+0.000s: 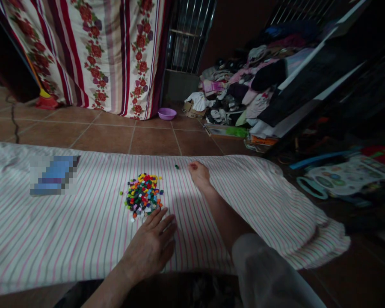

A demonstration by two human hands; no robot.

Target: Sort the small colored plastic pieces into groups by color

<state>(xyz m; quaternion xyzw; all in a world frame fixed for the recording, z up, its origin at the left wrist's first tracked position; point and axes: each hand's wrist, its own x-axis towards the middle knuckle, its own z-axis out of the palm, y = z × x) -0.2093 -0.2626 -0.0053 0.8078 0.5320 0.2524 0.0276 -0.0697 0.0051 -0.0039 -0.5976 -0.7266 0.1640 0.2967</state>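
Observation:
A heap of small coloured cubes lies on the striped cloth in front of me. My left hand rests at the near edge of the heap, fingers stretched out and apart, its fingertips by the closest cubes. Farther out and to the right, my right hand is closed with the fingers curled in; whatever it may hold is too small to make out. Just left of that hand, a few dark green cubes sit on the cloth, away from the heap.
A blurred blue flat object lies on the cloth at left. Beyond the cloth are a tiled floor, a purple basin, a floral curtain and a red broom. Piled clothes fill the back right.

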